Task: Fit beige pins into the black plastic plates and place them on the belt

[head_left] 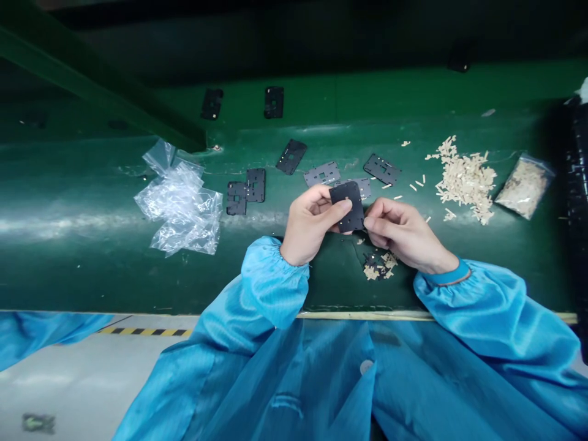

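Note:
A thin black plastic plate (348, 211) with rounded corners and small holes is held up in my left hand (309, 222), thumb on its face and fingers behind. At the plate's lower right edge, my right hand (404, 233) has its thumb and forefinger pinched together; whatever may be between them is too small to make out. Behind my hands lie similar flat plates, among them a grey one (321, 174) and a black one (382, 168). Below the held plate sits a small heap of cream and black scraps (380, 266).
Clear plastic bags (181, 205) are piled on the left. To the right, small cream strips (466, 177) form a heap beside a filled zip bag (525, 185). More black plates (246, 191) lie on the green table (110, 269). A green beam (105, 86) crosses the upper left.

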Action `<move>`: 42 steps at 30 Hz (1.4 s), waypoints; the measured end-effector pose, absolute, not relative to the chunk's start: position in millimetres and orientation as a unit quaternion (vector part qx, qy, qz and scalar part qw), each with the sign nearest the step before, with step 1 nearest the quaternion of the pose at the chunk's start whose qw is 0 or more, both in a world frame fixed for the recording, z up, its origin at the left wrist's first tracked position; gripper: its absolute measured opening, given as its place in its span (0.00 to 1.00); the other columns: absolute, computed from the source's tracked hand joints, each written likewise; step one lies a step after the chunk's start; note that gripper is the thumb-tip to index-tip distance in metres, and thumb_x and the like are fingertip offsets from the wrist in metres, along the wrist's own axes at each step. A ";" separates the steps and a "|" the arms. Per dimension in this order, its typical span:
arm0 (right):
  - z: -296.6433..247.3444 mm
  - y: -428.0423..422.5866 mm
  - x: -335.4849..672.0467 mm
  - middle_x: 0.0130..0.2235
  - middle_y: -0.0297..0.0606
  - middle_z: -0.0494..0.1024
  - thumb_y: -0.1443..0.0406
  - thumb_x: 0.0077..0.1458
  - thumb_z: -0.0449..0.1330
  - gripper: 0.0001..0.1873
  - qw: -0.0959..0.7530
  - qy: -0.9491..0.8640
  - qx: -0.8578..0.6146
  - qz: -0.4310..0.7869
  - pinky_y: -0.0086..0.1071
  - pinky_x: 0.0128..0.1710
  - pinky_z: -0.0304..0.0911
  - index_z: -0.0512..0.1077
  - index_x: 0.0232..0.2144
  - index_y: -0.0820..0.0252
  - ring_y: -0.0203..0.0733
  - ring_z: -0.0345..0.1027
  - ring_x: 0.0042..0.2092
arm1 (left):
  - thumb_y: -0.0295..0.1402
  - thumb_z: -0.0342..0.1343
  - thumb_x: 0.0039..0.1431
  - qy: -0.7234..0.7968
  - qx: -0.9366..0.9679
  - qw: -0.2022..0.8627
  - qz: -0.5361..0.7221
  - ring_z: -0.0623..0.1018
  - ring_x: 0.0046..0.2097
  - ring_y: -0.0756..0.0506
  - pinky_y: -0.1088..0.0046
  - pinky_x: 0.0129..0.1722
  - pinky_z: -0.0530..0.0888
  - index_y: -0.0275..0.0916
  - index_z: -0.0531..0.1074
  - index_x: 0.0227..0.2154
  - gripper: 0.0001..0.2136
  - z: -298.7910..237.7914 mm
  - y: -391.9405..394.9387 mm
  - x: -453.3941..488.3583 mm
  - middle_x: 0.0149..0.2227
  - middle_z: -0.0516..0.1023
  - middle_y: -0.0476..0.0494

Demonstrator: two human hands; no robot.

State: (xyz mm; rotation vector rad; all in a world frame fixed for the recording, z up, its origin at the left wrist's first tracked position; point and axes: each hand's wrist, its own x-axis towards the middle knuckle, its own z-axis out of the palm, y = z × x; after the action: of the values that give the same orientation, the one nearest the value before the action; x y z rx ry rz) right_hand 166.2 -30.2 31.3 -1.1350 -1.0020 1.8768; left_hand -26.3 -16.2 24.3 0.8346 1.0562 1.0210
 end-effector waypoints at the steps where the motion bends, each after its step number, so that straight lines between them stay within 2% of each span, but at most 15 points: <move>1: 30.4 -30.3 166.5 0.21 0.25 0.63 0.57 0.57 0.70 0.16 0.354 -0.374 -0.424 0.745 0.28 0.23 0.48 0.69 0.28 0.58 0.30 0.54 0.22 | 0.47 0.71 0.51 0.462 0.366 0.669 0.453 0.78 0.25 0.51 0.76 0.22 0.78 0.41 0.71 0.32 0.18 24.1 -16.4 -26.5 0.28 0.78 0.52; 6: 28.9 -30.7 166.8 0.22 0.24 0.62 0.57 0.58 0.69 0.14 0.324 -0.304 -0.346 0.826 0.28 0.23 0.49 0.69 0.32 0.57 0.30 0.51 0.22 | 0.47 0.72 0.50 0.458 0.336 0.697 0.438 0.76 0.24 0.52 0.78 0.20 0.76 0.41 0.70 0.32 0.19 25.6 -17.3 -25.6 0.28 0.78 0.52; 10: 30.9 -32.7 162.8 0.23 0.25 0.65 0.55 0.59 0.69 0.15 0.353 -0.294 -0.332 0.824 0.29 0.24 0.52 0.67 0.35 0.56 0.32 0.55 0.23 | 0.45 0.72 0.50 0.445 0.315 0.713 0.441 0.75 0.24 0.54 0.80 0.20 0.76 0.40 0.70 0.32 0.18 25.5 -18.3 -23.2 0.28 0.77 0.53; 17: 34.9 -35.9 154.3 0.25 0.25 0.68 0.55 0.61 0.67 0.17 0.360 -0.272 -0.311 0.836 0.27 0.23 0.51 0.63 0.33 0.55 0.28 0.54 0.21 | 0.42 0.72 0.50 0.439 0.282 0.706 0.480 0.76 0.23 0.54 0.80 0.22 0.78 0.38 0.70 0.31 0.18 26.1 -23.7 -15.1 0.26 0.76 0.54; 27: 16.5 -47.7 140.6 0.28 0.27 0.72 0.51 0.63 0.64 0.17 0.501 -0.381 -0.337 0.700 0.28 0.23 0.58 0.63 0.37 0.53 0.31 0.63 0.22 | 0.41 0.74 0.48 0.440 0.158 0.717 0.518 0.74 0.21 0.57 0.85 0.22 0.74 0.37 0.68 0.30 0.20 38.6 -36.4 3.6 0.25 0.75 0.56; 33: 13.3 -53.6 137.5 0.32 0.30 0.70 0.53 0.64 0.64 0.14 0.544 -0.469 -0.368 0.591 0.28 0.23 0.60 0.65 0.38 0.54 0.31 0.66 0.24 | 0.40 0.71 0.53 0.427 0.139 0.735 0.508 0.74 0.21 0.55 0.81 0.21 0.74 0.38 0.67 0.30 0.18 45.6 -43.1 6.4 0.24 0.75 0.55; 38: 14.4 -53.6 137.5 0.34 0.32 0.70 0.54 0.62 0.65 0.15 0.537 -0.520 -0.389 0.539 0.30 0.25 0.64 0.65 0.38 0.53 0.33 0.67 0.26 | 0.40 0.71 0.52 0.428 0.127 0.734 0.511 0.74 0.24 0.55 0.82 0.22 0.73 0.37 0.67 0.29 0.18 45.9 -43.0 5.6 0.26 0.74 0.54; 42: 20.2 -46.0 145.3 0.32 0.31 0.71 0.56 0.61 0.68 0.15 0.496 -0.490 -0.367 0.615 0.30 0.27 0.65 0.66 0.36 0.55 0.33 0.68 0.27 | 0.41 0.73 0.49 0.441 0.140 0.719 0.519 0.75 0.25 0.55 0.84 0.22 0.73 0.37 0.68 0.30 0.19 42.5 -40.3 1.9 0.26 0.75 0.55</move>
State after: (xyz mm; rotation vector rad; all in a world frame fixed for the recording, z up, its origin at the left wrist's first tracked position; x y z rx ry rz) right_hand 145.3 -46.0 20.2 -0.8894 -1.1884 1.4911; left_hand 1.9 -40.3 42.5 0.3097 0.9750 1.1474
